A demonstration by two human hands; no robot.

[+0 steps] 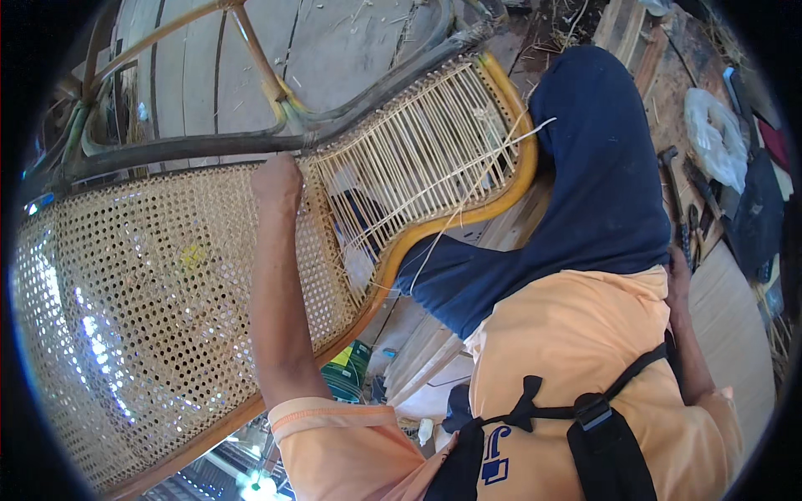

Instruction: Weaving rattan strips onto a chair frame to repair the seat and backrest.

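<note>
A rattan chair (192,275) lies across the left and middle, its open-weave cane panel spread beneath my left arm. My left hand (280,182) is closed in a fist at the panel's edge, gripping against the dark rail; its fingertips are hidden. Right of it, a section of parallel cane strands (409,159) has gaps, with crossing strands woven in only partly. Loose pale cane strands (489,171) stick out over the yellow-brown curved frame (525,167). My right hand (678,267) is down beside my hip, near several hand tools, its fingers mostly hidden.
Dark-handled tools (675,196) lie on boards at the right, beside a clear plastic bag (716,138) and dark cloth (754,213). My bent leg (597,159) borders the chair. A green container (347,371) stands below the frame. Plank flooring (242,67) carries cane scraps.
</note>
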